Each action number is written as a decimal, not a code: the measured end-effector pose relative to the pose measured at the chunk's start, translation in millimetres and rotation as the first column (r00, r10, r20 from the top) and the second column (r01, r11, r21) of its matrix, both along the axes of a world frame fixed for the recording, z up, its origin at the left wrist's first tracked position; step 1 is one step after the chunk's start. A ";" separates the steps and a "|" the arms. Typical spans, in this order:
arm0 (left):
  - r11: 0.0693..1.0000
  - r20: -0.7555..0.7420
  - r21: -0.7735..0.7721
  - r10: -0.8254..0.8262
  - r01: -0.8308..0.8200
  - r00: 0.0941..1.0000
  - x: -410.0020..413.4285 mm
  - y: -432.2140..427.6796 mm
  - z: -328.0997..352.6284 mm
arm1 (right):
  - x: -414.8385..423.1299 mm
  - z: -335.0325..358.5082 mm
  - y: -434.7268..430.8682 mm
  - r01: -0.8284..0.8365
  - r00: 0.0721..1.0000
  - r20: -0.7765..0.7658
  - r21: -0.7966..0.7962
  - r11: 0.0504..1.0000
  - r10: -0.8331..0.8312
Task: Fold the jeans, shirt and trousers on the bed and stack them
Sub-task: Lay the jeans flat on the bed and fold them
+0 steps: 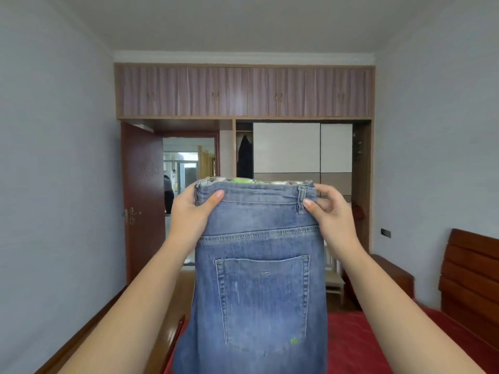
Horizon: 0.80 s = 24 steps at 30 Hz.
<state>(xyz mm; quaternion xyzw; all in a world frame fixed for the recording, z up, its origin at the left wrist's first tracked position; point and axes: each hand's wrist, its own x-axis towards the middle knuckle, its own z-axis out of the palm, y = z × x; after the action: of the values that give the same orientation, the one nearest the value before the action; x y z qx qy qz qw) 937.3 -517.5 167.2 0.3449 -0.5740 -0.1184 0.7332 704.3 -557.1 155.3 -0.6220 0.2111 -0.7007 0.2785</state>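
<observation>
Above bed [356,344] | jeans [259,279] hanging | left hand [193,209], right hand [330,211]: fingers [328,190] pinch waistband corners, thumbs in front

The blue denim jeans [259,279] hang between the left hand [189,211] and right hand [332,211], over the red-covered bed [359,344]; the tall wooden wardrobe [243,93] stands behind.

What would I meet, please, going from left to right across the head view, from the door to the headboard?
Red door → left hand → jeans, held up at the waistband by both hands → right hand → wooden headboard.
</observation>
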 end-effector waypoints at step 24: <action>0.967 -0.095 0.058 -0.243 0.249 0.965 -31.9 247.6 -82.6 | -24.6 -43.9 267.3 -0.006 0.981 0.195 -0.002 1.000 0.007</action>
<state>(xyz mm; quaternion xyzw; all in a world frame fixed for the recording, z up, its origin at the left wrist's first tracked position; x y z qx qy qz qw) 905.4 -269.9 84.6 0.2906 -0.5754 -0.2432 0.7248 679.7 -289.8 111.4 -0.5513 0.1805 -0.7574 0.2998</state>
